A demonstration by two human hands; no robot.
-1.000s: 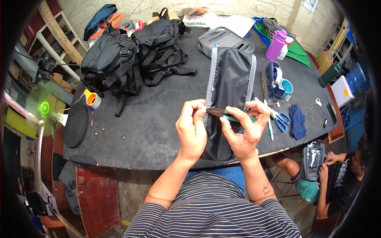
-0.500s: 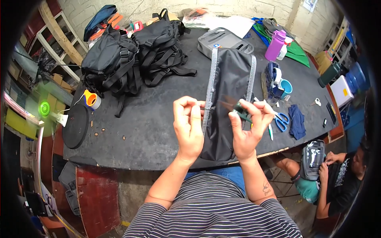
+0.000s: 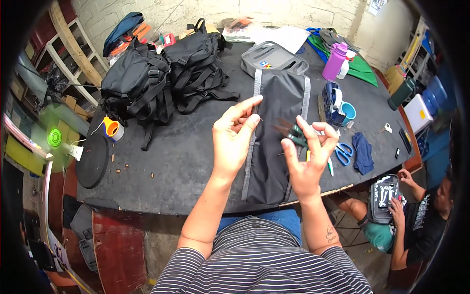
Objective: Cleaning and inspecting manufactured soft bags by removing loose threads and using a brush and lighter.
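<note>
A black fabric panel [image 3: 280, 103] with grey trim along both long sides lies lengthwise in front of me. My left hand [image 3: 232, 139] is over its left trim, index finger stretched forward and thumb bent in against the other fingers. Something thin, perhaps a thread, shows at the thumb tip, too small to make out. Over the panel's right half, my right hand [image 3: 309, 159] holds green-handled thread snips [image 3: 296, 135]. Their blades are blurred and point left, toward my left hand, without touching it.
Black strapped bags [image 3: 132, 81] lie at the back left, and a grey case [image 3: 274, 56] behind the panel. To the right are blue-handled scissors [image 3: 344, 154], a tape dispenser [image 3: 331, 105], a navy cloth [image 3: 363, 153] and a purple bottle [image 3: 335, 61]. A seated person [image 3: 416, 215] handles a grey bag at the lower right.
My left index finger has stretched forward, and the left hand has shifted slightly. The panel's far end has come a little nearer. The snips stay in my right hand. The seated person's hands have moved.
</note>
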